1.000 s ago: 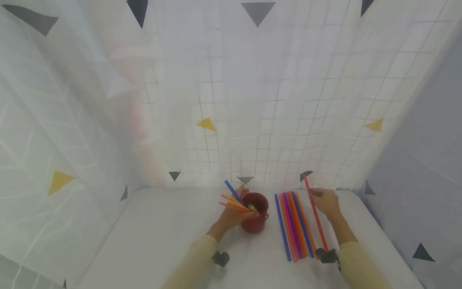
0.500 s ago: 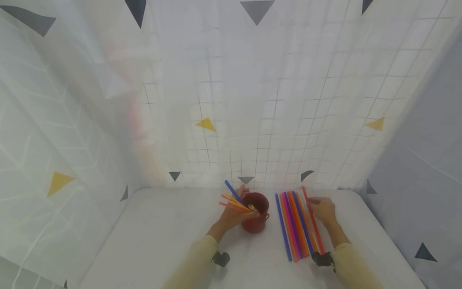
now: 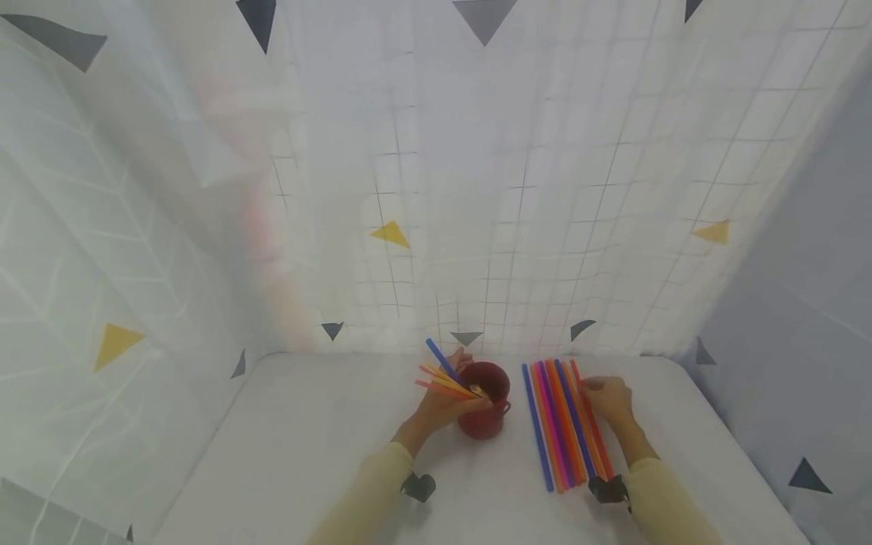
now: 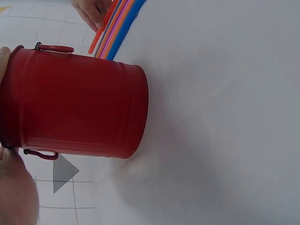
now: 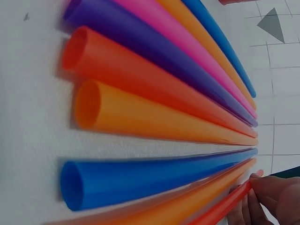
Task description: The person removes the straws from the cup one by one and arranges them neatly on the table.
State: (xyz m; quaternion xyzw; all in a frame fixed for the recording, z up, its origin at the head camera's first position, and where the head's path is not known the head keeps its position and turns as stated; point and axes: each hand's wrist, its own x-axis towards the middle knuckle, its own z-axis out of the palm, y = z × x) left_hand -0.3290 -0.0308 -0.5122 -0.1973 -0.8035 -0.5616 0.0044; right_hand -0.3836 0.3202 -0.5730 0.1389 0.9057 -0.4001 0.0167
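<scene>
My left hand (image 3: pixel 436 410) grips a small red metal bucket (image 3: pixel 481 426) around its rim. Two little looped handles show on the bucket's sides in the left wrist view. Several straws (image 3: pixel 443 387), blue, yellow and orange-red, lean out of the bucket to the left over that hand. On the right, my right hand (image 3: pixel 609 399) pinches a red straw (image 3: pixel 596 431) near its far end, between thumb and fingers. This straw lies along the right side of a row of wide plastic straws (image 5: pixel 159 110), close beside an orange straw (image 5: pixel 187 202).
The row holds blue, orange, pink, purple and red-orange straws, lying nearly parallel on the white table (image 3: pixel 300 454), just right of the bucket. Behind the table hangs a pale sheet (image 3: pixel 545 189) with grid lines and triangles.
My right hand has moved left and down with the red straw, bringing it from raised and apart to beside the row. The left hand and bucket have stayed in place.
</scene>
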